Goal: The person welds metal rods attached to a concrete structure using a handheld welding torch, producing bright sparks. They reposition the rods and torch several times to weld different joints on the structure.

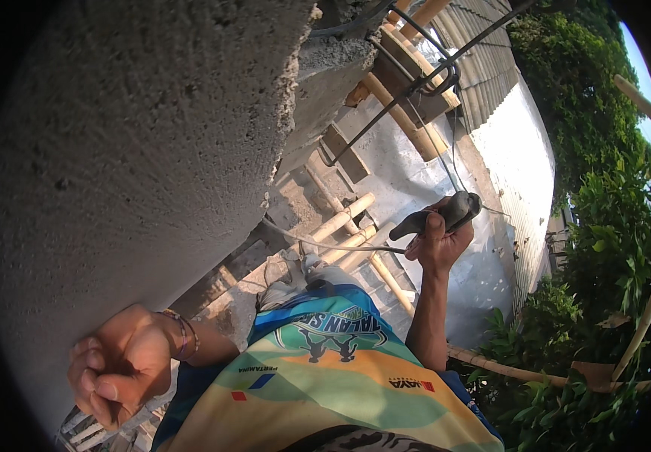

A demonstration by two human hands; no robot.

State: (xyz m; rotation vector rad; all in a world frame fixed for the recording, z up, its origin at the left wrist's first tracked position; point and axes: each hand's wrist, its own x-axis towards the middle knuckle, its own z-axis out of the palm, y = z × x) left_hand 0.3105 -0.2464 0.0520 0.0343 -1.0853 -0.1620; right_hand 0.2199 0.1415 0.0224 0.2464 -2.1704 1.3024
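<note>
My left hand (118, 365) is palm up beside the rough grey concrete wall (137, 135), its fingers loosely curled with nothing visible in them. My right hand (438, 241) grips a dark, curved tool (453, 211) whose exact kind I cannot make out. A pale cable (325, 245) runs from near the wall's broken edge to that hand. Thin wires (440, 154) come down to the tool from bent steel bars (438, 75) jutting out at the top.
Below are bamboo poles (344, 222), wooden boards (348, 154), my feet and a pale sheet surface (461, 294). Corrugated roofing (480, 83) slopes away at upper right. Dense leafy branches (589, 211) and a bamboo rail (513, 365) border the right side.
</note>
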